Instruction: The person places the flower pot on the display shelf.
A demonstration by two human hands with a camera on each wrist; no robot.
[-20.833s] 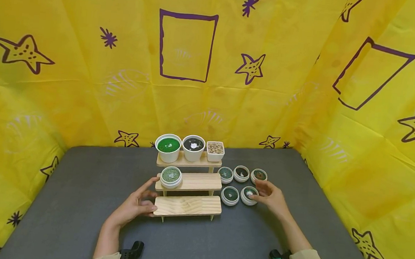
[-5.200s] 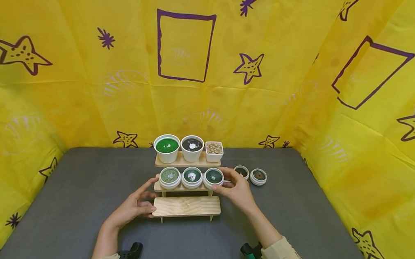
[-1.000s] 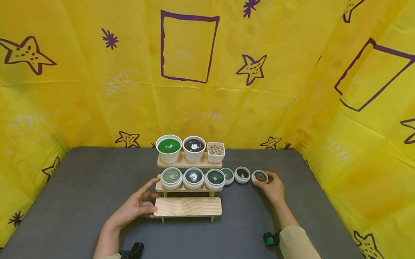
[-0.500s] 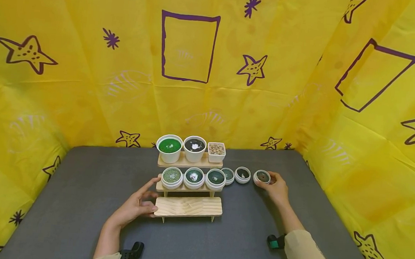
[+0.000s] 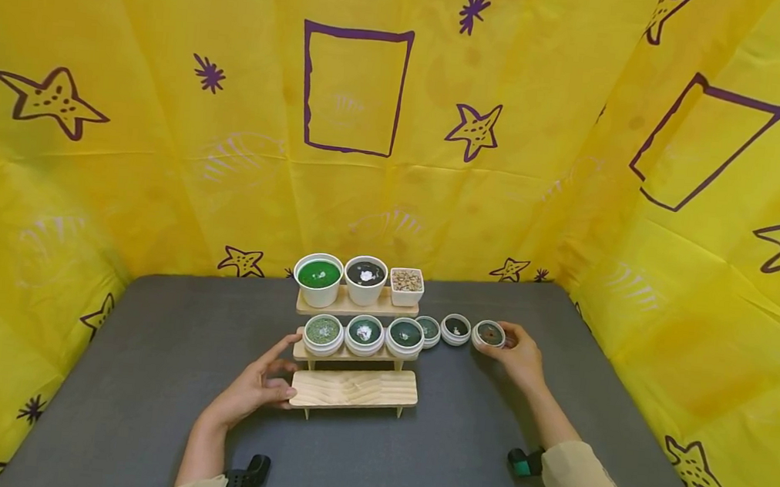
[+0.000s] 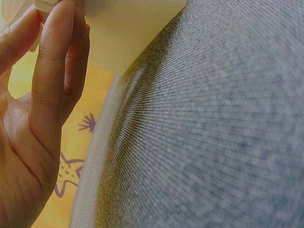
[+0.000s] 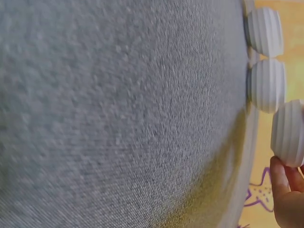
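A three-tier wooden stand [image 5: 355, 390] has its left edge pinched by my left hand [image 5: 248, 393], with thumb and finger closing on a wooden edge in the left wrist view. Three small white bowls with green contents, among them a speckled one [image 5: 323, 332], line the middle tier. At the right, my right hand [image 5: 518, 357] holds a small white bowl [image 5: 489, 334] with dark, brown-centred contents. Its ribbed side [image 7: 288, 135] shows in the right wrist view; whether it is off the table I cannot tell. Beside it stands a dark-filled bowl [image 5: 455, 329].
On the top tier stand a green-filled tub [image 5: 319, 277], a dark-filled tub [image 5: 365, 278] and a square dish of tan bits [image 5: 406, 284]. Another green bowl [image 5: 429, 330] sits behind the stand's right end. Yellow patterned cloth [image 5: 337, 208] walls the grey table [image 5: 356, 472].
Two bowls have gone from the table to the middle tier since the oldest frame. My right hand has left the third one and holds the rightmost bowl, which shifted slightly. My left hand stays put.
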